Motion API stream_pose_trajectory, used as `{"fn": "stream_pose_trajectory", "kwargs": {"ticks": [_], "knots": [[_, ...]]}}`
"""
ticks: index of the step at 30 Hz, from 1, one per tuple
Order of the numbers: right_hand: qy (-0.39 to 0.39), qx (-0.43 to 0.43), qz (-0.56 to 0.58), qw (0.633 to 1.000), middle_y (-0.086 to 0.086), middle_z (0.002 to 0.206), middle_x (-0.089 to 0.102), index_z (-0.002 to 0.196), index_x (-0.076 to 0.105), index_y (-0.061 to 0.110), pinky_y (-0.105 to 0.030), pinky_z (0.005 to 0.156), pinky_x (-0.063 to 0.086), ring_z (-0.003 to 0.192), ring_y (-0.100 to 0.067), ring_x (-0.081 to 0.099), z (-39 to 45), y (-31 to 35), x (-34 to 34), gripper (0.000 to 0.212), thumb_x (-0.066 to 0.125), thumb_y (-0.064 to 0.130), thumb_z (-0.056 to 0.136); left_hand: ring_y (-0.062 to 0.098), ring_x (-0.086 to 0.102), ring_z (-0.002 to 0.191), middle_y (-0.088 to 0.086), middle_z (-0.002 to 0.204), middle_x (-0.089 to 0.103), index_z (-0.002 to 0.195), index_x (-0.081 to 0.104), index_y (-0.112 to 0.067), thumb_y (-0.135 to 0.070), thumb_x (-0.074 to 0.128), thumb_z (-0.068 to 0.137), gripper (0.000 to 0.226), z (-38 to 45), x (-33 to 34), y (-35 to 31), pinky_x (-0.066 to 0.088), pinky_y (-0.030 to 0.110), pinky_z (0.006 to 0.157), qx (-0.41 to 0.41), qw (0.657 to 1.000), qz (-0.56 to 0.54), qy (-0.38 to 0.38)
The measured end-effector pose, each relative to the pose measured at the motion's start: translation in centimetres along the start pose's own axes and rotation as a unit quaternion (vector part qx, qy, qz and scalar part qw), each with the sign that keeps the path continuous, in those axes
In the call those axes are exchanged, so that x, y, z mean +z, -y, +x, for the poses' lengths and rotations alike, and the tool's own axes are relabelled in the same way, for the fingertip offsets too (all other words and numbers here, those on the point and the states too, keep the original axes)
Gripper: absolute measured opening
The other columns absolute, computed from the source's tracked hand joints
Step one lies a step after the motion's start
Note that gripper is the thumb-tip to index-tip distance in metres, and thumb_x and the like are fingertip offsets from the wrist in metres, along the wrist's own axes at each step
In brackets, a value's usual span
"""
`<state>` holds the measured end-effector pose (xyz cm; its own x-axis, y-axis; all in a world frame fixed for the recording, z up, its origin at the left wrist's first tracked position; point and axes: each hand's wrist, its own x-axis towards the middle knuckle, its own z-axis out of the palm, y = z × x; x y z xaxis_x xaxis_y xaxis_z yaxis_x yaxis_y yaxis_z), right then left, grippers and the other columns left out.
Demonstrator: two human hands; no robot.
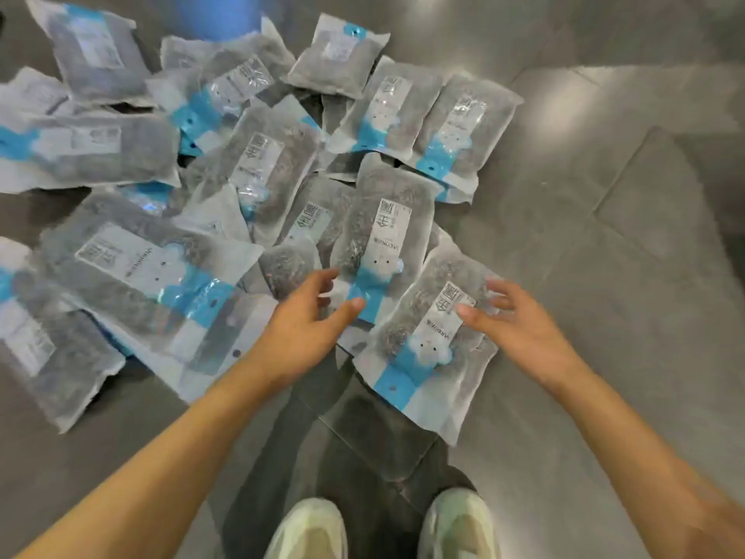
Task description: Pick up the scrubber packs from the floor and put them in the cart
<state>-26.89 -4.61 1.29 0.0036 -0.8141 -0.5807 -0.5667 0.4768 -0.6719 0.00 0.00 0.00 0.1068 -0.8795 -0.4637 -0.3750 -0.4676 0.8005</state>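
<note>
Scrubber packs [250,163] lay heaped across the grey tiled floor [604,195], filling the upper left and centre of the frame. At centre, the left hand [300,328] and right hand [520,328] reached down with fingers spread, empty, flanking the nearest pack [419,357]. Pale shoes [310,530] stood at bottom centre.

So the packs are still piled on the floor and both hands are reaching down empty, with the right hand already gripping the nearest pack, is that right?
Not quite: the head view shows the right hand open above the nearest pack, not gripping it. The left hand is also open and empty, and the packs do lie on the floor.
</note>
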Motion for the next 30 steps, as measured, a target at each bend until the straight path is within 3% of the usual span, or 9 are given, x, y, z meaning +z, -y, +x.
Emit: {"fn": "stream_pose_trajectory", "kwargs": {"ticks": [2, 6, 11, 15, 19, 22, 25, 28, 30], "knots": [[-0.028, -0.014, 0.000, 1.000, 0.002, 0.135, 0.052, 0.146, 0.048, 0.023, -0.024, 0.094, 0.047, 0.126, -0.018, 0.055, 1.2, -1.5, 0.5, 0.069, 0.079, 0.037, 0.085, 0.013, 0.055, 0.128, -0.007, 0.140, 0.054, 0.150, 0.044, -0.025, -0.047, 0.068, 0.094, 0.065, 1.1, 1.1, 1.0, 0.047, 0.037, 0.109, 0.034, 0.999, -0.003, 0.014], [-0.075, -0.015, -0.017, 0.997, 0.002, 0.131, 0.057, 0.140, 0.053, 0.022, -0.039, 0.104, 0.050, 0.115, -0.023, 0.063, 2.6, -4.0, 1.1, 0.067, 0.082, 0.039, 0.082, 0.008, 0.054, 0.123, -0.009, 0.137, 0.052, 0.149, 0.044, -0.022, -0.032, 0.066, 0.097, 0.057, 2.2, 2.7, 1.9, 0.049, 0.013, 0.091, 0.076, 0.997, 0.009, 0.014], [-0.105, 0.007, 0.036, 0.994, -0.003, 0.124, 0.060, 0.142, 0.048, 0.018, -0.032, 0.088, 0.050, 0.108, -0.021, 0.064, 2.5, -4.2, 1.7, 0.071, 0.083, 0.034, 0.083, 0.011, 0.053, 0.128, -0.004, 0.141, 0.054, 0.150, 0.042, -0.027, -0.040, 0.066, 0.096, 0.060, 4.0, 1.6, 2.3, 0.046, 0.039, 0.109, 0.092, 0.995, 0.035, 0.002], [-0.099, 0.073, 0.190, 0.974, 0.007, 0.090, 0.062, 0.112, 0.050, 0.018, -0.032, 0.074, 0.055, 0.077, -0.004, 0.059, 1.2, -3.6, 2.2, 0.037, 0.079, 0.021, 0.089, 0.017, 0.050, 0.135, 0.000, 0.145, 0.052, 0.151, 0.041, -0.019, -0.038, 0.066, 0.097, 0.062, 5.4, 0.5, 0.8, 0.041, 0.030, 0.102, 0.075, 0.996, 0.032, -0.037], [-0.063, 0.141, 0.267, 0.951, 0.003, 0.077, 0.075, 0.090, 0.070, 0.017, -0.029, 0.068, 0.048, 0.061, -0.005, 0.065, 1.2, -4.0, 3.6, 0.015, 0.082, 0.025, 0.086, 0.025, 0.046, 0.140, 0.008, 0.152, 0.048, 0.153, 0.037, -0.011, -0.037, 0.069, 0.096, 0.070, 8.1, 0.7, -1.4, 0.040, 0.038, 0.111, 0.034, 0.997, 0.041, -0.063], [-0.060, 0.165, 0.305, 0.936, -0.003, 0.091, 0.079, 0.101, 0.074, 0.011, -0.024, 0.053, 0.045, 0.064, -0.007, 0.068, 1.4, -3.4, 4.1, 0.026, 0.086, 0.022, 0.081, 0.027, 0.056, 0.127, 0.008, 0.141, 0.056, 0.147, 0.039, -0.008, -0.039, 0.074, 0.091, 0.073, 10.6, 1.1, -2.5, 0.046, 0.039, 0.105, -0.018, 0.999, 0.024, -0.042], [-0.063, 0.149, 0.331, 0.930, -0.013, 0.095, 0.077, 0.108, 0.073, 0.000, -0.016, 0.036, 0.042, 0.045, -0.004, 0.065, 1.7, -3.2, 4.1, 0.030, 0.084, 0.008, 0.081, 0.024, 0.062, 0.113, 0.002, 0.122, 0.066, 0.126, 0.056, -0.007, -0.050, 0.082, 0.080, 0.068, 12.4, 1.4, -2.7, 0.051, 0.041, 0.099, -0.060, 0.998, 0.035, -0.009], [-0.057, 0.137, 0.346, 0.927, -0.014, 0.103, 0.079, 0.113, 0.073, 0.000, -0.019, 0.046, 0.054, 0.076, -0.016, 0.078, 2.1, -3.4, 4.5, 0.038, 0.086, 0.004, 0.077, 0.028, 0.067, 0.107, 0.006, 0.111, 0.073, 0.116, 0.067, -0.009, -0.047, 0.089, 0.073, 0.061, 13.5, 1.8, -3.0, 0.053, 0.044, 0.099, -0.077, 0.997, 0.026, 0.008], [-0.045, 0.125, 0.332, 0.934, -0.005, 0.105, 0.081, 0.111, 0.075, 0.011, -0.024, 0.068, 0.059, 0.097, -0.021, 0.075, 2.4, -3.4, 5.1, 0.038, 0.089, 0.011, 0.075, 0.029, 0.070, 0.104, 0.008, 0.107, 0.075, 0.109, 0.070, -0.008, -0.038, 0.093, 0.070, 0.055, 14.0, 2.2, -3.3, 0.054, 0.045, 0.100, -0.090, 0.996, -0.006, 0.015]]}}
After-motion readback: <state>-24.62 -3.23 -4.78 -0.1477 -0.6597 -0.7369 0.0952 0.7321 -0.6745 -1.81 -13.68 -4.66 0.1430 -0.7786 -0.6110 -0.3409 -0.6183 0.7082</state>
